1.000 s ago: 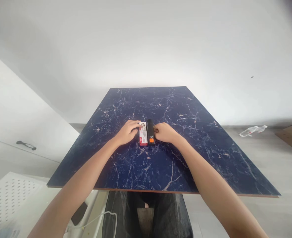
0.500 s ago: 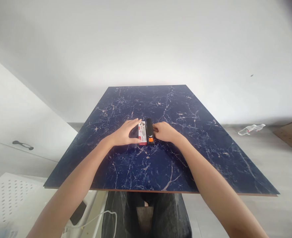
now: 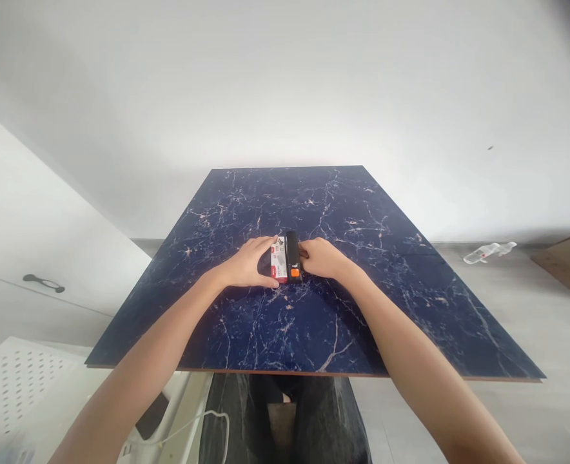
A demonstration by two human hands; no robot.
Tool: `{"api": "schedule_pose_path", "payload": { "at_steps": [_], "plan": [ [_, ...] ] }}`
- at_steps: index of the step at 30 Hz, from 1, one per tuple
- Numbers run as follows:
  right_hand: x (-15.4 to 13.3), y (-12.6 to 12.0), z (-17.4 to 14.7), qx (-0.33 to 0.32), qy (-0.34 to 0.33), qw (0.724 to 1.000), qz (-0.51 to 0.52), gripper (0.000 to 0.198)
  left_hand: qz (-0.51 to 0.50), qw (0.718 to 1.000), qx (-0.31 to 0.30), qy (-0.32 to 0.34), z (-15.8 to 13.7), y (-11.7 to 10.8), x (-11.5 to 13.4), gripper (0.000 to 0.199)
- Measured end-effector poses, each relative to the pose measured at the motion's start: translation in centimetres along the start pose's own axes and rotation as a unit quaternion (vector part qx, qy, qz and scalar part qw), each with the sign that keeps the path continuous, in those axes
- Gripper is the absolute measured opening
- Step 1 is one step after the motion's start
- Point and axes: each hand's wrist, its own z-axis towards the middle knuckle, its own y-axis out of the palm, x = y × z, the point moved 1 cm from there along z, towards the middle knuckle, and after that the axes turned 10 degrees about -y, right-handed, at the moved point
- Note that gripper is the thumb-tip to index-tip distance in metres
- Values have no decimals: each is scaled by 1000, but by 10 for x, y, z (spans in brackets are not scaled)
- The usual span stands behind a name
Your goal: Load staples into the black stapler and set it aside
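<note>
A small printed box (image 3: 278, 265) lies near the middle of the blue marble-patterned table (image 3: 275, 335). Its left part is white and red with small pictures; its right part is black with an orange patch, and whether that black part is a separate piece I cannot tell. My left hand (image 3: 247, 263) spans the box from the left, fingertips at the far end and thumb at the near end. Against the black side on the right, my right hand (image 3: 324, 257) is closed with curled fingers. Whatever those fingers pinch is hidden.
A white wall (image 3: 285, 90) rises behind the table's far edge. On the floor to the right are a clear plastic bottle (image 3: 488, 252) and a cardboard box (image 3: 568, 264). At lower left stand a white perforated panel (image 3: 14, 393) and a white cable (image 3: 193, 422).
My left hand has closed in on the box, its thumb now at the near end and its fingers at the far end. The right hand has hardly moved.
</note>
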Motion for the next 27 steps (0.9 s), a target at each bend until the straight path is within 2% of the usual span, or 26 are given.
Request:
{"api": "schedule_pose_path", "payload": {
  "at_steps": [8, 22, 27],
  "plan": [
    [1, 1, 0, -2, 6, 1000, 2, 14, 16, 999, 30, 31, 2, 7, -3, 120],
    [-1, 0, 0, 4, -4, 1000, 0, 14, 22, 1000, 13, 10, 2, 10, -3, 121],
    [2, 0, 0, 22, 1, 1000, -5, 11, 7, 998, 32, 44, 3, 11, -4, 123]
  ]
}}
